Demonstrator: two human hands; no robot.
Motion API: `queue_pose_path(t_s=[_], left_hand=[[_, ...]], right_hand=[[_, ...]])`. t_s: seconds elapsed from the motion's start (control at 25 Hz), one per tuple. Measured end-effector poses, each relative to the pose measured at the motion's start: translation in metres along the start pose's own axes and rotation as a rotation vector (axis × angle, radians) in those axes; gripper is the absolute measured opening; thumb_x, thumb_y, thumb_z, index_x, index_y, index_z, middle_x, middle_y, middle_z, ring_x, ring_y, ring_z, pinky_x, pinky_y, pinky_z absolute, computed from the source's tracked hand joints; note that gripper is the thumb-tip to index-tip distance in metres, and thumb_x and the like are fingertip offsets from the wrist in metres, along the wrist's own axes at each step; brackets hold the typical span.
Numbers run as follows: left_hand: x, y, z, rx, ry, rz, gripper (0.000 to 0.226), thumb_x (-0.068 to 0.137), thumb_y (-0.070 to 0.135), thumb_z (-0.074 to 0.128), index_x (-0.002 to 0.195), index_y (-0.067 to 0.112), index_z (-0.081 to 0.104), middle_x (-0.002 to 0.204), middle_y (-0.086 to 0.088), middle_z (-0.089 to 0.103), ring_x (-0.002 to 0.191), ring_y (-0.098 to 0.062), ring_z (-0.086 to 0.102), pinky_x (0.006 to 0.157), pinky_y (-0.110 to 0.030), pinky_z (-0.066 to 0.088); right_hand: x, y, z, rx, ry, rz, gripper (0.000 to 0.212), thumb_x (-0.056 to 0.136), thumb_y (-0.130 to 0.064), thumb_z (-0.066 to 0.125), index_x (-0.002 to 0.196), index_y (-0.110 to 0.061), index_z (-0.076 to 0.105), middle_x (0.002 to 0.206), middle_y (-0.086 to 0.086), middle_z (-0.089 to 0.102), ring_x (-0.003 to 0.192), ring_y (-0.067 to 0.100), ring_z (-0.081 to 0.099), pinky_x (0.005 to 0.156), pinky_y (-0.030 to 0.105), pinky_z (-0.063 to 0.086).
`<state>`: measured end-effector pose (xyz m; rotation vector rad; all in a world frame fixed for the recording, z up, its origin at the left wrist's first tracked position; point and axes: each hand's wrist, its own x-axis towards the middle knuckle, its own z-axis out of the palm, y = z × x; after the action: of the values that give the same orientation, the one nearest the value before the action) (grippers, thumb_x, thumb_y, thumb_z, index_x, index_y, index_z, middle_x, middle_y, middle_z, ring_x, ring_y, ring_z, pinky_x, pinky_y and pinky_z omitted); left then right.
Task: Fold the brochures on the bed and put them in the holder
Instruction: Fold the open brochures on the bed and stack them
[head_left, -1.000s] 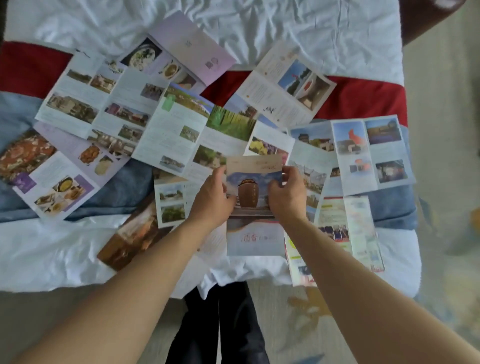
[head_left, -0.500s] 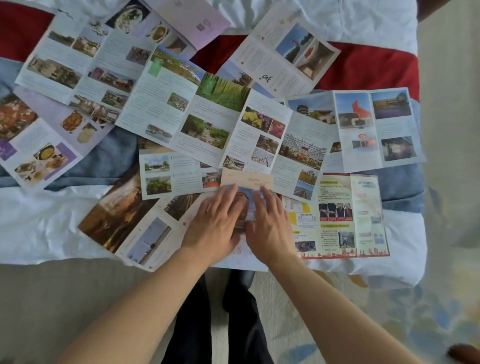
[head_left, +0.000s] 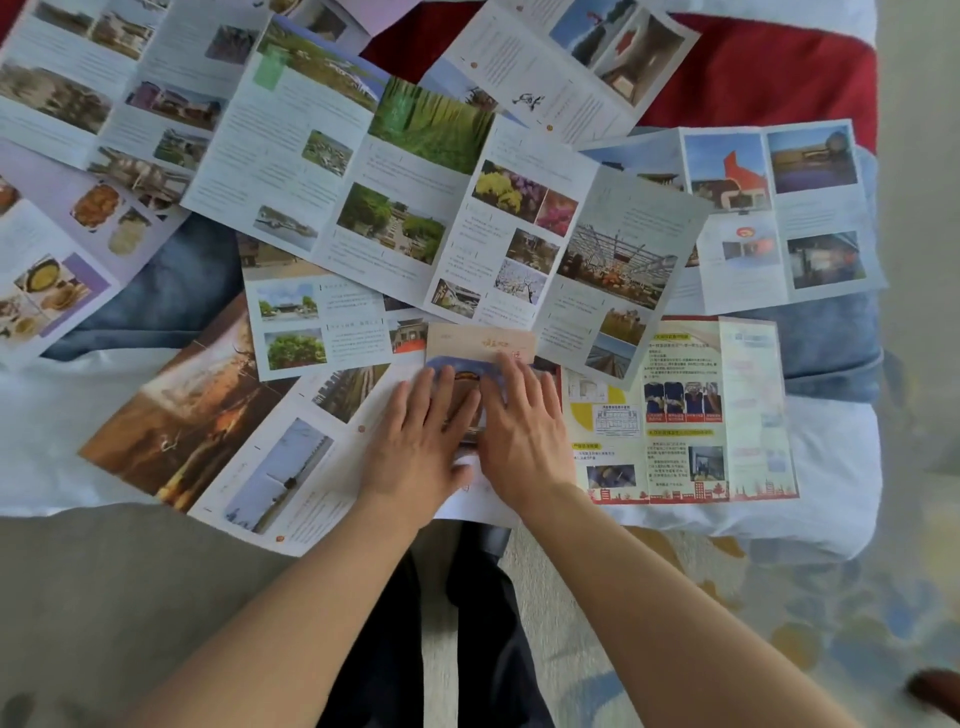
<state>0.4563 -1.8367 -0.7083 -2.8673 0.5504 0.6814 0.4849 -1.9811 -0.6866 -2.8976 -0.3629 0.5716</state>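
Note:
A folded brochure (head_left: 480, 344) with a tan top band and a jar picture lies near the bed's front edge, on top of other sheets. My left hand (head_left: 423, 441) presses flat on its left half with straight fingers. My right hand (head_left: 522, 431) presses flat on its right half, and the two hands touch in the middle. Most of the brochure is hidden under them. Several unfolded brochures are spread around it, among them a long green-and-flower one (head_left: 441, 208) and a yellow-and-red one (head_left: 685, 415). No holder is in view.
The bed (head_left: 831, 467) has a white sheet, a blue blanket (head_left: 156, 291) and a red band (head_left: 753, 78). An orange-brown brochure (head_left: 192, 410) hangs near the front edge at the left. Floor and my dark trousers (head_left: 467, 623) lie below the edge.
The folded brochure was held up in both hands, then laid down on the bed. Both hands now press it flat. The view has moved closer.

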Motion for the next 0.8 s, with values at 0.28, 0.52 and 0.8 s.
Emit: queue_pose_path(t_s=[0.28,0.52,0.8], left_hand=[[0.016,-0.017,-0.020,-0.063,0.027,-0.013,0.086,0.093,0.068,0.033,0.158,0.026,-0.005,0.164,-0.019,-0.014,0.151,-0.037,-0.011,0.120,-0.053,0.003],[0.022,-0.023,-0.054,-0.158,0.038,0.005,0.064,0.092,0.057,0.047,0.144,0.022,0.035,0.153,-0.016,0.032,0.144,-0.036,0.026,0.119,-0.050,0.014],[0.051,-0.061,-0.118,-0.234,-0.008,-0.108,0.066,0.096,0.050,0.046,0.150,0.017,0.030,0.158,-0.011,0.026,0.144,-0.030,0.026,0.114,-0.044,0.025]], right_hand=[[0.022,0.018,-0.012,-0.029,-0.095,-0.041,0.075,0.098,-0.046,0.052,0.157,-0.014,0.020,0.167,0.008,0.004,0.153,0.029,-0.001,0.123,0.048,0.001],[0.028,0.016,-0.039,0.009,-0.086,-0.020,0.066,0.094,-0.040,0.059,0.149,-0.016,0.032,0.162,0.009,0.018,0.150,0.028,0.009,0.123,0.050,0.005],[0.064,0.036,-0.107,-0.036,-0.049,-0.018,0.066,0.094,-0.044,0.057,0.149,-0.019,0.029,0.161,0.009,0.019,0.147,0.029,0.017,0.121,0.047,0.016]])
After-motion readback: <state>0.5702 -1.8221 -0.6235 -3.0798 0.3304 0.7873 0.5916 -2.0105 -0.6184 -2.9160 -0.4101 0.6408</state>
